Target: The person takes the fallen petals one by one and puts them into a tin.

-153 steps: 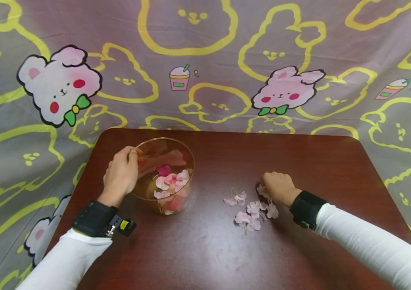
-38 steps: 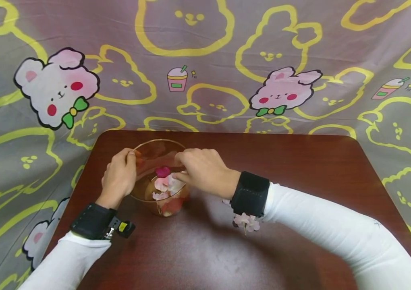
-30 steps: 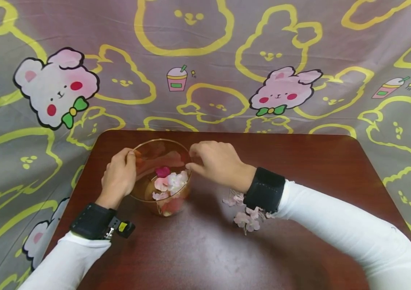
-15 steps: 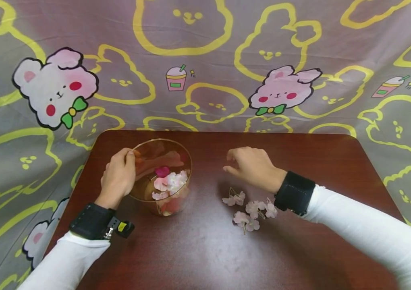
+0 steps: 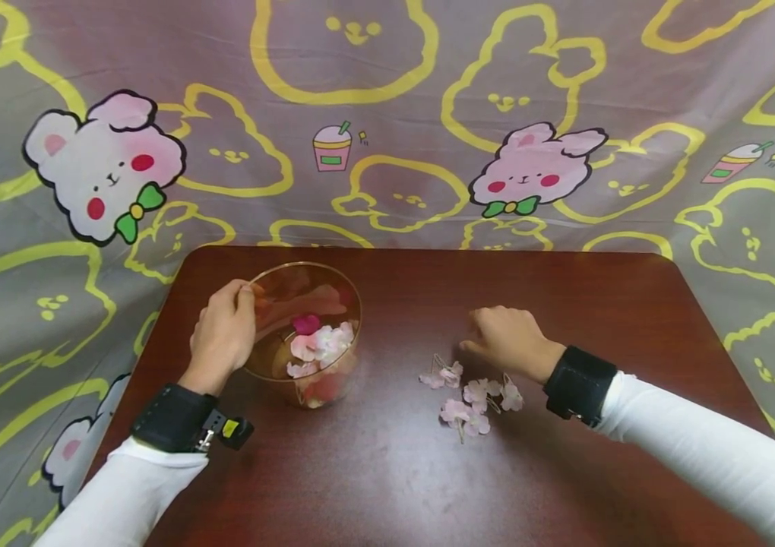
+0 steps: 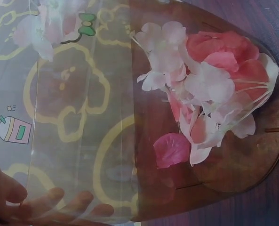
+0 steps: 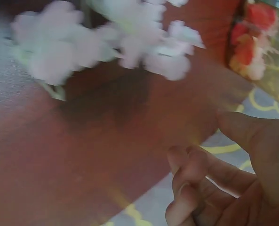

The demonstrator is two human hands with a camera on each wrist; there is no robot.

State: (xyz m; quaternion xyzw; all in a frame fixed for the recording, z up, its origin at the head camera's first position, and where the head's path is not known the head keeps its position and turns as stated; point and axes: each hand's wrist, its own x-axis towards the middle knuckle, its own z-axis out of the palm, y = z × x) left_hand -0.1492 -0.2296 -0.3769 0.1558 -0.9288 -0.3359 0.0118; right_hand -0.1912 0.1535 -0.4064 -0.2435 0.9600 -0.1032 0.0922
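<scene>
My left hand (image 5: 223, 327) pinches the near-left rim of a see-through amber bucket (image 5: 302, 264), fingers inside the wall and thumb outside. Inside lie pale blossoms (image 5: 330, 343), coral petals (image 6: 224, 47) and a magenta petal (image 6: 172, 149). Just above the table, my right hand (image 5: 510, 342) has loosely bent fingers and its thumb held apart, with nothing between them. Below and beside it lie several pale pink artificial blossoms on short stems (image 5: 476, 395); a smaller sprig (image 5: 441, 374) sits to their left. In the right wrist view the blossoms (image 7: 59, 44) look blurred.
A dark red-brown wooden table (image 5: 387, 479) with rounded far corners carries everything. Behind and around it hangs a grey-pink cloth (image 5: 401, 137) printed with cartoon rabbits and yellow outlines. Black camera straps (image 5: 582, 384) circle both wrists over white sleeves.
My right hand has let go of a white blossom in the bucket, then moved right and down to beside the loose blossoms. My left hand keeps hold of the rim.
</scene>
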